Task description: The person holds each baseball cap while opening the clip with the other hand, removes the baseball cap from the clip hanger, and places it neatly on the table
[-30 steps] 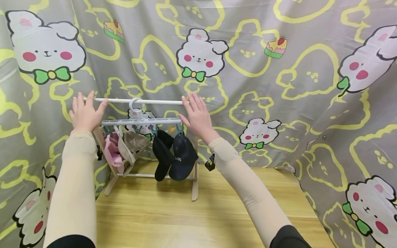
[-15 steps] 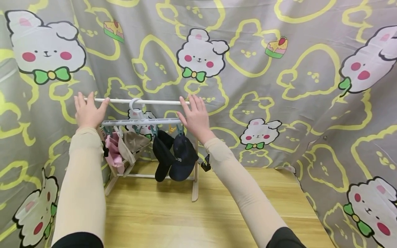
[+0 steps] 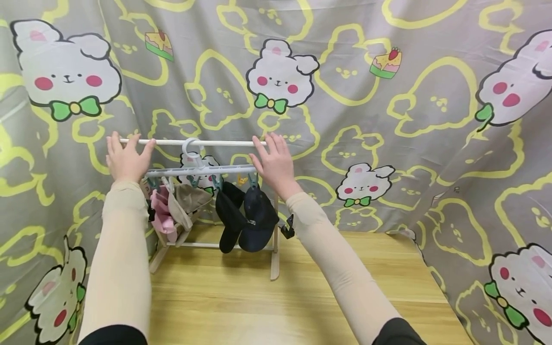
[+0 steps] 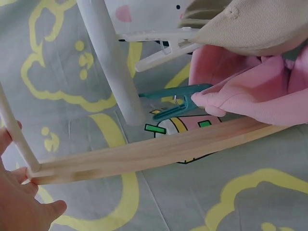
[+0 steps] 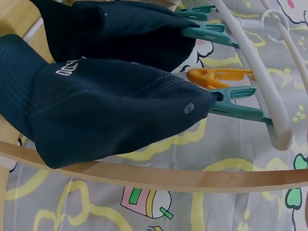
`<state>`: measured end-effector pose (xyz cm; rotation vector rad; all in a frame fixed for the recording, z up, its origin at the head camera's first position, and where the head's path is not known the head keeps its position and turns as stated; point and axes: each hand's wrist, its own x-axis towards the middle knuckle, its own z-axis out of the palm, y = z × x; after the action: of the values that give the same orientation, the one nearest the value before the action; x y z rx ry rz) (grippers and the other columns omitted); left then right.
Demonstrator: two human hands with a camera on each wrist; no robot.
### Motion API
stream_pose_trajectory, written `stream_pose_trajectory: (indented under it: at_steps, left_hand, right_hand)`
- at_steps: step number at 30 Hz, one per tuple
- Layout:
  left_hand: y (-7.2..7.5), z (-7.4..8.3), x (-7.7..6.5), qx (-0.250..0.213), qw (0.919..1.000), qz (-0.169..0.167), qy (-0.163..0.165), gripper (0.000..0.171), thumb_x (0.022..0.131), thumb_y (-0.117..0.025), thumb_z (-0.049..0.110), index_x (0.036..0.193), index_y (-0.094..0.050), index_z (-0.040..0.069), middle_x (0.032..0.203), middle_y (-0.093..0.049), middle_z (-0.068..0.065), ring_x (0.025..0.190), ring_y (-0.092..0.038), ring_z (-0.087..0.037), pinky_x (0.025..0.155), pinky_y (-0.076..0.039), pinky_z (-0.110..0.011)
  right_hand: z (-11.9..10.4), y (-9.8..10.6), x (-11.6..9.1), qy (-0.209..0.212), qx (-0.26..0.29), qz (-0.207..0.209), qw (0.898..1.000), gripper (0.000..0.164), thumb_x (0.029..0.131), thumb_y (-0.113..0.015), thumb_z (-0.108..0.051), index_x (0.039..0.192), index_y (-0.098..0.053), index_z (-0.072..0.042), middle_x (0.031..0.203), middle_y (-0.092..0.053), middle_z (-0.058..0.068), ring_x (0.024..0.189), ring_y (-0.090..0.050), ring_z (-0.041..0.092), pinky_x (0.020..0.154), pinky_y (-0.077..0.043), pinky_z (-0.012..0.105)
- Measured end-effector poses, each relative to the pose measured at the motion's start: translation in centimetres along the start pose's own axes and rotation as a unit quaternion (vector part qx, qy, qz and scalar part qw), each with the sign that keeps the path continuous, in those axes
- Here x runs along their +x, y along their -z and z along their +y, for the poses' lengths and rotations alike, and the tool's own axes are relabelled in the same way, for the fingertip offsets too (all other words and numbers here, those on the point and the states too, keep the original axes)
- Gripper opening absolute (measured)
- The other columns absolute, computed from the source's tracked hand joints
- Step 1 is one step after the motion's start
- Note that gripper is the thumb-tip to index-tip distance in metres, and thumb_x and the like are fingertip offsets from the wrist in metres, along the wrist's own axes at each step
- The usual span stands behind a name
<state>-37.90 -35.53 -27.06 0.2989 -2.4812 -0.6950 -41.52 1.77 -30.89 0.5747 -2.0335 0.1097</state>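
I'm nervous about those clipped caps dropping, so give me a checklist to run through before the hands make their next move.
1. Clip hanger hooked over the top rod: ok.
2. Left hand at one end of that rod: ok.
3. Right hand at the other end: ok.
4. Navy cap with white lettering held by a teal clothespin: ok.
5. Pink fabric item held by another teal clothespin: ok.
6. Every rack foot on the table: cannot tell; the near right foot rests there, the far ones don't show.
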Motion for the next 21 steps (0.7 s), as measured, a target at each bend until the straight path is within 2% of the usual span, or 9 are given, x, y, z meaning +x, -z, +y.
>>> stream_pose_trajectory:
  at_steps: [7,14,21]
  left_hand:
    - [0.2,0.0,-0.3,0.012,0.9999,-0.006,0.001,0.080,0.094,-0.029,0.069,0.154,-0.029,0.017,0.163,0.013,-0.017,0.150,0.018,-0.038,0.116,0.004,-0.068]
    - [0.2,0.3,-0.8,0.028,0.9995,0.000,-0.014,0.076,0.095,-0.029,0.067,0.155,-0.027,0.019,0.163,0.008,-0.020,0.150,0.013,-0.041,0.117,0.003,-0.067]
    - [-0.1,0.7,-1.0,0.047,0.9982,0.020,-0.033,0.081,0.095,-0.029,0.068,0.154,-0.028,0.011,0.163,-0.001,-0.024,0.151,0.003,-0.043,0.119,-0.003,-0.063]
  right_hand:
    - [0.0,0.3,0.0,0.002,0.017,0.024,1.000,0.043,0.100,-0.050,-0.040,0.137,-0.057,-0.018,0.134,-0.060,0.014,0.132,-0.049,0.030,0.118,-0.031,0.044]
    - [0.4,0.4,-0.3,-0.003,0.013,0.032,0.999,0.041,0.100,-0.050,-0.039,0.135,-0.059,-0.019,0.135,-0.060,0.013,0.130,-0.050,0.029,0.119,-0.030,0.041]
    - [1.3,0.4,-0.6,-0.005,0.011,0.048,0.999,0.039,0.100,-0.051,-0.037,0.133,-0.061,-0.019,0.132,-0.062,0.013,0.128,-0.051,0.030,0.117,-0.032,0.040]
